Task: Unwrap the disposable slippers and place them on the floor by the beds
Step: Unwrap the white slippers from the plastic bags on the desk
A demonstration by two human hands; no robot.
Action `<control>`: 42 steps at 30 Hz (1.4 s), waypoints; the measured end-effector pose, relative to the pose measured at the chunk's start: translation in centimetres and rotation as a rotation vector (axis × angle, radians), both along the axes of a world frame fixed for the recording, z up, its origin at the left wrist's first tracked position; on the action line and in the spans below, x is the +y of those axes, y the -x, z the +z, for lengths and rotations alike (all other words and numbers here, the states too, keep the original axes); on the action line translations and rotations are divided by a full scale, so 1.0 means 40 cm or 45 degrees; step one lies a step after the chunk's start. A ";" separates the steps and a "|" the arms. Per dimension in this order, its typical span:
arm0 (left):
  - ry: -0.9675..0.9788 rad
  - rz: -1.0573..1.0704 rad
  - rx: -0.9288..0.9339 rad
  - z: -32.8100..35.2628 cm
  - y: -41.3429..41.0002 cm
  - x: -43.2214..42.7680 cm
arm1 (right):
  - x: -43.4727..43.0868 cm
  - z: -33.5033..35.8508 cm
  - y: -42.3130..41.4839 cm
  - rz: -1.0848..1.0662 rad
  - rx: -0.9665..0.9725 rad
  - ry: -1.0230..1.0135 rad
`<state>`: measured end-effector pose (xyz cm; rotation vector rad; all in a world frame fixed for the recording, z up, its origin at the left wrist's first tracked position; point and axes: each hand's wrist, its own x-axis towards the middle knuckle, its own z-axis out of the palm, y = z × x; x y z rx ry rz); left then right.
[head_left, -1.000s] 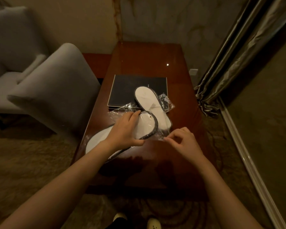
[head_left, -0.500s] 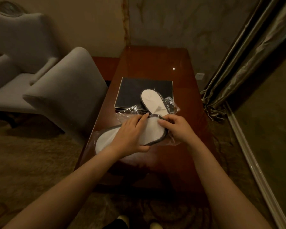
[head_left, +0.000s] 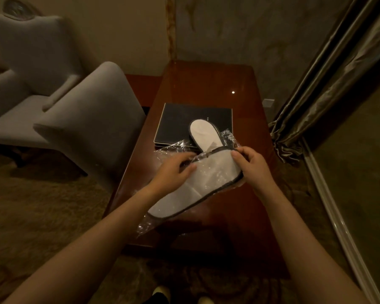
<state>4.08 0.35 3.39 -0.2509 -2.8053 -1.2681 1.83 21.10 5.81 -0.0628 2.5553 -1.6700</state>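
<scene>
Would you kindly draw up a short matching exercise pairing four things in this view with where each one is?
Things:
1. wrapped slipper
2. second slipper
3. black folder
4. grey chair

Places:
A. left of the table
B. flat on the table, under a slipper's end
C. held in both hands
D. lying partly on the folder

Pairs: 1-C, 2-D, 3-B, 4-A
</scene>
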 end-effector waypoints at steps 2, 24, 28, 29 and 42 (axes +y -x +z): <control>0.048 -0.011 0.052 0.004 0.004 -0.007 | 0.009 -0.001 0.007 0.082 0.125 -0.179; 0.234 -0.193 0.380 -0.004 0.015 -0.016 | -0.011 0.076 0.051 0.783 0.376 -1.122; 0.258 -0.218 0.383 -0.011 0.020 -0.019 | -0.007 0.083 0.051 0.721 0.450 -1.161; 0.259 -0.205 0.378 -0.014 0.023 -0.026 | 0.004 0.091 0.053 0.688 0.461 -1.183; 0.395 0.029 0.134 -0.107 0.071 -0.060 | 0.142 0.162 0.053 0.282 0.326 -1.131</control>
